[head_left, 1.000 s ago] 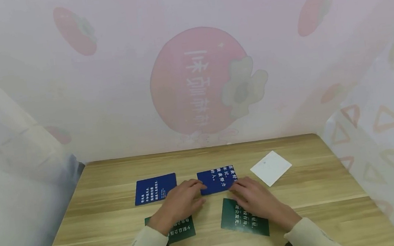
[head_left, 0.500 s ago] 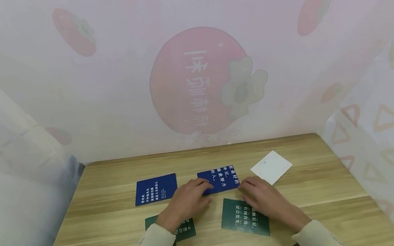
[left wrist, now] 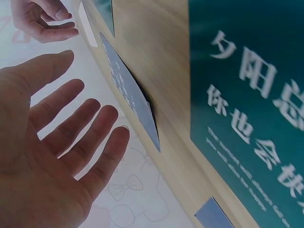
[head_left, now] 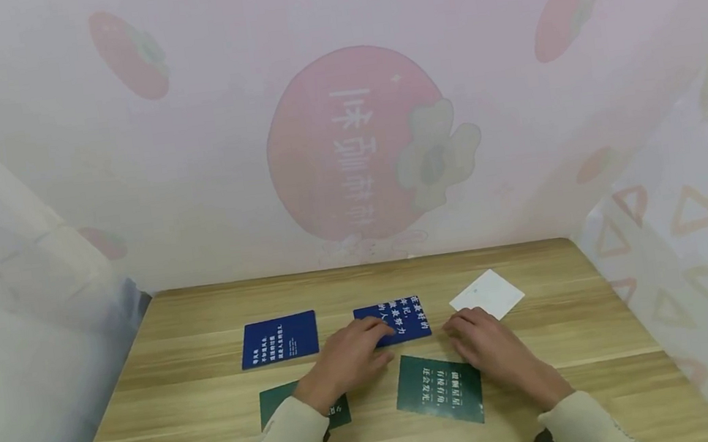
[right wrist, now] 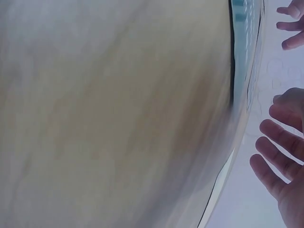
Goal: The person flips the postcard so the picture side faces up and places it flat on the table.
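In the head view my left hand point(head_left: 349, 360) hovers over the lower left part of a blue card with white lettering point(head_left: 409, 321), partly covering it. The left wrist view shows that hand's fingers point(left wrist: 97, 159) spread, with nothing in them. My right hand point(head_left: 494, 351) is between the white card point(head_left: 487, 294) and a green card with white lettering point(head_left: 439, 389), its fingertips overlapping the white card's lower edge in the head view. Loosely bent, its fingers point(right wrist: 280, 159) hold nothing in the right wrist view. Another green card point(left wrist: 247, 95) lies under my left forearm, partly hidden.
A second blue card point(head_left: 279, 339) lies at the left on the wooden table point(head_left: 171, 405). Pale printed curtains point(head_left: 218, 193) stand behind the table's back edge and along both sides.
Both hands have drifted to the right. The right hand has come off the green card and the blue card's corner, and now meets the white card's edge. The cards keep their places.
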Available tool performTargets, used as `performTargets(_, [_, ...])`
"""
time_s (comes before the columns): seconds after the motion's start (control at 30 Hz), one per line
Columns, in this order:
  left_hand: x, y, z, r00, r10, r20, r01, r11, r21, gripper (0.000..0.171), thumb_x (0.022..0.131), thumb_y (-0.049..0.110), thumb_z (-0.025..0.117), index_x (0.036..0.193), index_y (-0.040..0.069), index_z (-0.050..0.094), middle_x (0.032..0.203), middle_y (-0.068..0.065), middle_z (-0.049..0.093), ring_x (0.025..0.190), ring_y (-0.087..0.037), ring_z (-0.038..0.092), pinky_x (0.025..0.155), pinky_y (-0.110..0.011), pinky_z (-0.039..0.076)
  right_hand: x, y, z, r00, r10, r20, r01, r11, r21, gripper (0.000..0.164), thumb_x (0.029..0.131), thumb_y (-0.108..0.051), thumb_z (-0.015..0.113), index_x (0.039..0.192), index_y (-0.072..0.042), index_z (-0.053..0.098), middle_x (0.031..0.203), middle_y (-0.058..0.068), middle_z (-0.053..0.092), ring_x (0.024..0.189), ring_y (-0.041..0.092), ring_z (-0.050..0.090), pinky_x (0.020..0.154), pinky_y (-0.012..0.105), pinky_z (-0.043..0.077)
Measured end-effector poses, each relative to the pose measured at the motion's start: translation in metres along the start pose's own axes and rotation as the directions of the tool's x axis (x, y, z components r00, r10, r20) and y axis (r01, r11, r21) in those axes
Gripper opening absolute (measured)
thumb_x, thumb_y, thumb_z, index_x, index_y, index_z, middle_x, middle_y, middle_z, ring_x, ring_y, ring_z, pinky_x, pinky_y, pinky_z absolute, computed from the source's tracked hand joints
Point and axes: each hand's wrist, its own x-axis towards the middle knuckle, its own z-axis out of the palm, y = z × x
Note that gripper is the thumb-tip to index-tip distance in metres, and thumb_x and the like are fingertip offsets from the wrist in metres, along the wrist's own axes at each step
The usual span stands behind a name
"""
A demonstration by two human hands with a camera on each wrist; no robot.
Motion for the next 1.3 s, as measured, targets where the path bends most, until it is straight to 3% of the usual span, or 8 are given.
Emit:
performTargets(0.4, [0.012,0.011,0.005,1.0,0.006,0.007,-0.005,1.0,-0.027,0.038,0.107,0.036,0.072,0.143,0.023,0.071,0.154,-0.001,0.065,0.144,-0.025,0.06,0.118,-0.049,0.053,-0.002,0.012,-0.009,0.991,0.12,0.06,-0.12,0.993,0.008,0.023,0.1,-0.016,0.078,0.122,-0.012,0.078,0.128,0.005,0.074,0.118,0.026,0.07,0.103,0.045,0.062])
performTargets(0.77, [0.021,0.02,0.009,1.0,-0.016,0.02,0.016,0.999,-0.036,0.04,0.107,0.037,0.072,0.144,0.024,0.07,0.154,0.001,0.064,0.145,-0.024,0.059,0.12,-0.05,0.051,0.0,0.023,-0.013,0.994,0.111,-0.002,-0.111,0.994,-0.003,0.021,0.099,-0.015,0.08,0.119,-0.008,0.078,0.125,0.01,0.075,0.114,0.031,0.071,0.099,0.05,0.062])
performTargets(1.3, [0.042,0.036,0.014,0.998,0.013,0.053,-0.014,1.0,0.001,0.044,0.106,0.039,0.073,0.146,0.023,0.069,0.154,-0.001,0.064,0.144,-0.025,0.06,0.119,-0.048,0.053,0.0,0.04,-0.022,0.989,0.149,0.02,-0.149,0.989,-0.008,0.025,0.099,-0.014,0.079,0.122,-0.005,0.077,0.131,0.015,0.073,0.121,0.037,0.069,0.104,0.055,0.059])
